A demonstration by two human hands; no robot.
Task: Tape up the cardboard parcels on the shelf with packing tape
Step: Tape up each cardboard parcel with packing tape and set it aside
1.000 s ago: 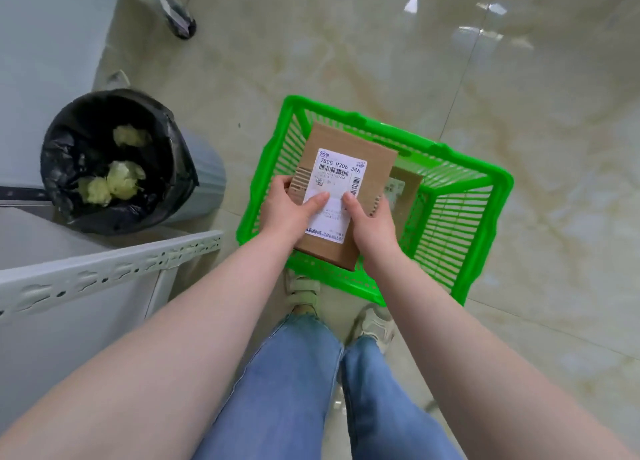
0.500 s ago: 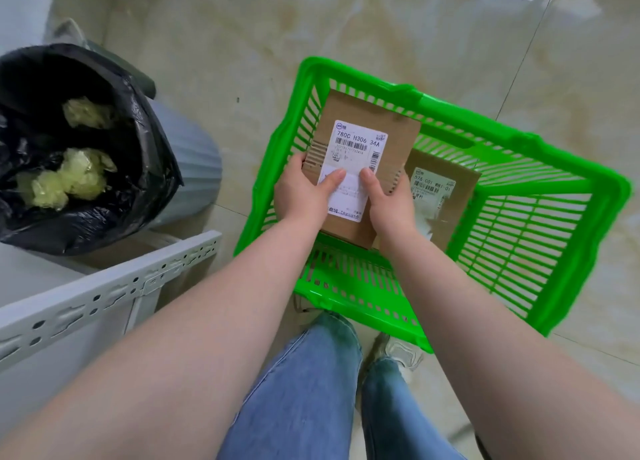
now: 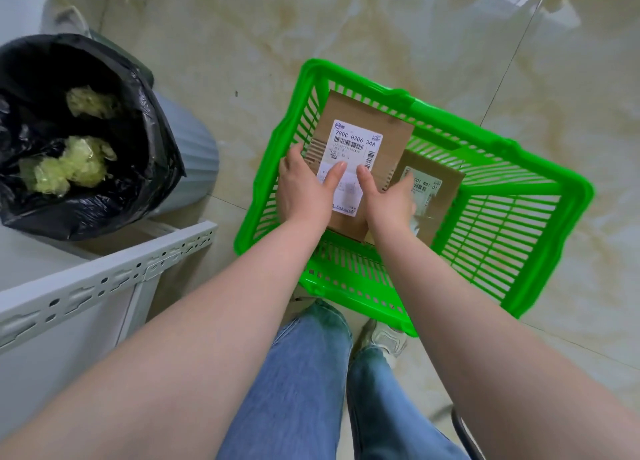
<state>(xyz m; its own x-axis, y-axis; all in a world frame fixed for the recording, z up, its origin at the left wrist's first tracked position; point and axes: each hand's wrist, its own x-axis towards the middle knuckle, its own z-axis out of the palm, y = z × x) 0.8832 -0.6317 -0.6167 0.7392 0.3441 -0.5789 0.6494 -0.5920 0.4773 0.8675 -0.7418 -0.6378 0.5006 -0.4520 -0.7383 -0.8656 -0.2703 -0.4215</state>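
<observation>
Change: lowered further into the green basket since the earlier frames, the parcel now sitting deeper between its walls, toward the far-left corner.
Left hand: fingers curled round the parcel's left edge, thumb pressed on the white label.
Right hand: gripping the right edge, thumb on the label, fingers hidden behind the cardboard.
Second parcel: lying on the basket floor, just beside and partly under the held one.
Risk: likely to land askew on the second parcel's edge and tip against the basket wall if released early; fingers of the right hand could get pinched between the two.
Around: black-lined bin holding crumpled yellowish film, well left of the basket; grey shelf rail near left; glossy floor.
Obstruction: none seen beyond the second parcel; no tape in view.
</observation>
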